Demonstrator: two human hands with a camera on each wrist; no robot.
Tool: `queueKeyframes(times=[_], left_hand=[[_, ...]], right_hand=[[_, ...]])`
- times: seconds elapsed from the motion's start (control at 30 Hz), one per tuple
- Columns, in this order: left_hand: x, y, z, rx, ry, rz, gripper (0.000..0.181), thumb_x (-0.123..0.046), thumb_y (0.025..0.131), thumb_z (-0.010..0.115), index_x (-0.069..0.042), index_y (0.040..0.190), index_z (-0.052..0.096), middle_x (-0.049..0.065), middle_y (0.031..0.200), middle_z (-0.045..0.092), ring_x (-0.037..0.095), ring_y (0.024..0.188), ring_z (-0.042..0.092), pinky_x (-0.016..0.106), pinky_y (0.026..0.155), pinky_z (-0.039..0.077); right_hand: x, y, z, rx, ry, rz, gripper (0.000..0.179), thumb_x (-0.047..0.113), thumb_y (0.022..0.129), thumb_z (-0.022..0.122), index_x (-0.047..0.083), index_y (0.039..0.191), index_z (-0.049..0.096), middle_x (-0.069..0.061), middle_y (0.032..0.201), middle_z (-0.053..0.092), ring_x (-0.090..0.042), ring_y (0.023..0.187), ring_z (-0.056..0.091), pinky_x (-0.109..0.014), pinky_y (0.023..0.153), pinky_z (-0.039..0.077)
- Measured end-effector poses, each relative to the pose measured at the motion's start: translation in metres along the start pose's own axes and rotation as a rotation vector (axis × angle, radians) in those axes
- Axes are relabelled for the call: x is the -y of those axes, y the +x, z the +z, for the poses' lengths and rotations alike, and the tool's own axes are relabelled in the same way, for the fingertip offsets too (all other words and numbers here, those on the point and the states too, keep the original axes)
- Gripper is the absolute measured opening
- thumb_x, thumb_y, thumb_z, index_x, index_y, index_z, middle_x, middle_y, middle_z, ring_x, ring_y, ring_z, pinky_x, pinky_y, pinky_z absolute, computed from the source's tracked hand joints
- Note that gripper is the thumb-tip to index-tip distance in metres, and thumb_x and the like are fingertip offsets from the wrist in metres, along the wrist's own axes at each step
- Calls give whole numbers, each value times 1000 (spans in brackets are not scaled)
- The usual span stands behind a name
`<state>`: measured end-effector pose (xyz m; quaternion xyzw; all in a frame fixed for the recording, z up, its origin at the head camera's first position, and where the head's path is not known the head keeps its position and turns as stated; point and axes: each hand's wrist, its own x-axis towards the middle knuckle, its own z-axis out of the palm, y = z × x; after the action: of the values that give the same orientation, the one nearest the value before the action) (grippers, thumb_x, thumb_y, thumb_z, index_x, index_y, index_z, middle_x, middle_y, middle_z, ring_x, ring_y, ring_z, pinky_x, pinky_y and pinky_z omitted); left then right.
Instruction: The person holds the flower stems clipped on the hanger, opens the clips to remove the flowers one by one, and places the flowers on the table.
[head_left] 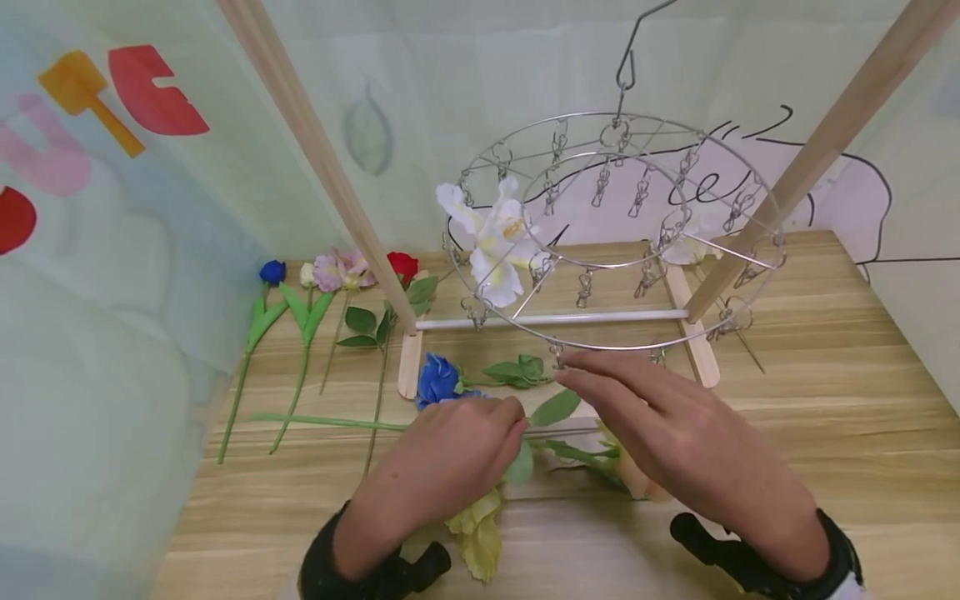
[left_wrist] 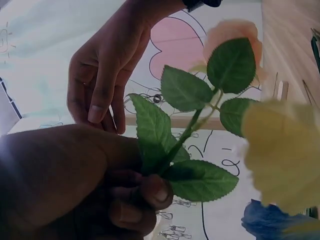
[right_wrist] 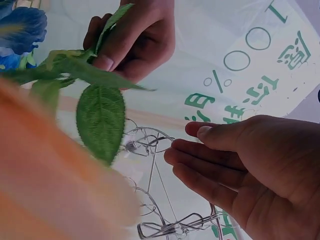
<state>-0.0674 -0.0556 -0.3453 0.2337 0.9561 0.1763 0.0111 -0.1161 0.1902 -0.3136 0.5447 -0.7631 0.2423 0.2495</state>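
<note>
My left hand [head_left: 457, 446] pinches the leafy green stem of a peach artificial rose [left_wrist: 232, 37] between thumb and fingers. Serrated leaves [left_wrist: 187, 95] spread above the grip in the left wrist view; the bloom is a blur up close in the right wrist view. My right hand [head_left: 690, 433] is beside it with nearly straight fingers, nothing visible between them. Its fingertips are near a metal clip [head_left: 556, 354] at the front of a round wire hanging rack [head_left: 615, 346]; whether they touch cannot be told. A white flower [head_left: 498, 237] is at the rack's left side.
A wooden frame [head_left: 322, 158] with a white crossbar [head_left: 555, 320] stands around the rack. Below lie a blue flower [head_left: 437, 379] and a yellow flower [head_left: 478, 533]. At left lie a small blue flower [head_left: 273, 272], a pink flower [head_left: 341, 271] and a red rose [head_left: 403, 267].
</note>
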Motion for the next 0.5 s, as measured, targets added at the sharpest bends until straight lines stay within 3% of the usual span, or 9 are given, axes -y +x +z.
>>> queueKeyframes(times=[0.17, 0.37, 0.5], left_hand=[[-5, -2, 2, -27, -24, 79, 19, -16, 109, 56, -14, 95, 70, -11, 73, 56, 4, 65, 51, 20, 58, 46], [-11, -3, 5, -38, -54, 133, 18, -18, 110, 56, -13, 102, 71, -8, 83, 63, 3, 72, 53, 15, 61, 47], [-13, -4, 6, -74, -33, 163, 17, -21, 111, 57, -12, 109, 71, -7, 93, 68, 5, 83, 63, 18, 69, 55]], right_hand=[[1, 0, 1, 4, 25, 4, 40, 28, 116, 43, 4, 132, 71, -9, 133, 71, -22, 116, 73, -33, 93, 60], [5, -10, 0, 236, 59, 38, 48, 50, 109, 56, 12, 137, 68, -3, 139, 69, -18, 126, 69, -40, 99, 60], [4, -13, 2, 282, 68, 41, 47, 49, 109, 56, 13, 137, 65, 2, 125, 74, -15, 115, 72, -39, 96, 61]])
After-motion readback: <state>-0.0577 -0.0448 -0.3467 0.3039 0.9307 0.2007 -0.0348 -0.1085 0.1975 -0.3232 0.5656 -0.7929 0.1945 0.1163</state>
